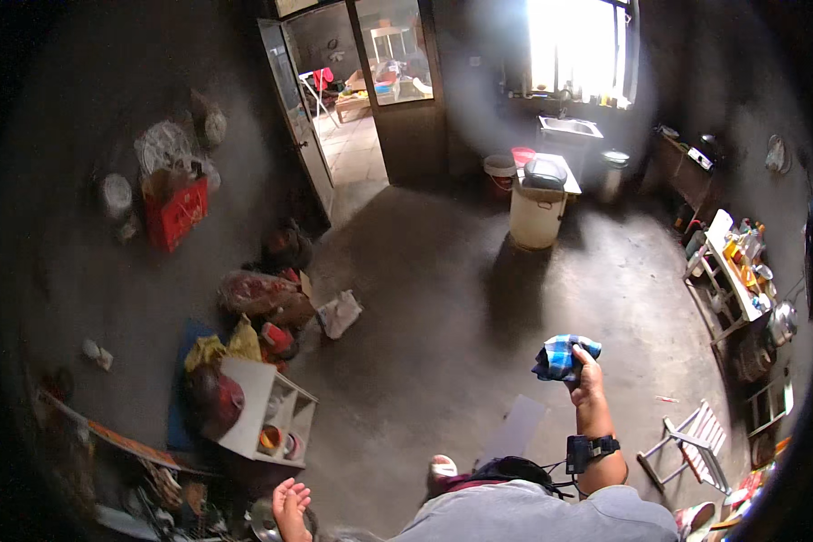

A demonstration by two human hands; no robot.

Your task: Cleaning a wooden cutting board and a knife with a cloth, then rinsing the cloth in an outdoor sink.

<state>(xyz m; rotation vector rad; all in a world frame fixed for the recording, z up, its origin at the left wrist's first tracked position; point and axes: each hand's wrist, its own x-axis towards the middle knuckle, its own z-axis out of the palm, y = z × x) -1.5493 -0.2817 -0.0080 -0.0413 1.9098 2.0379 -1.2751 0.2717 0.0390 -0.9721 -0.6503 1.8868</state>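
My right hand (588, 376) reaches out over the floor and grips a folded blue, white and dark checked cloth (561, 359), with the thumb on top. A black device is strapped to that forearm by a band (588, 452), with cables running towards my waist. My left hand (291, 508) is low at the left, palm turned up, fingers loosely extended and nothing in it. Beside it, partly hidden, is a round metal item (264, 523), perhaps a lid or pan. A white shelf unit (247, 406) with bowls in its compartments stands just beyond that hand.
A pale bin (535, 217) with a dark item on top stands ahead on the concrete floor (406, 291), near a sink (569, 127). To the right are a slatted folding chair (694, 444) and a cluttered rack (735, 271). Bags (264, 291) line the left wall, near an open door (298, 129).
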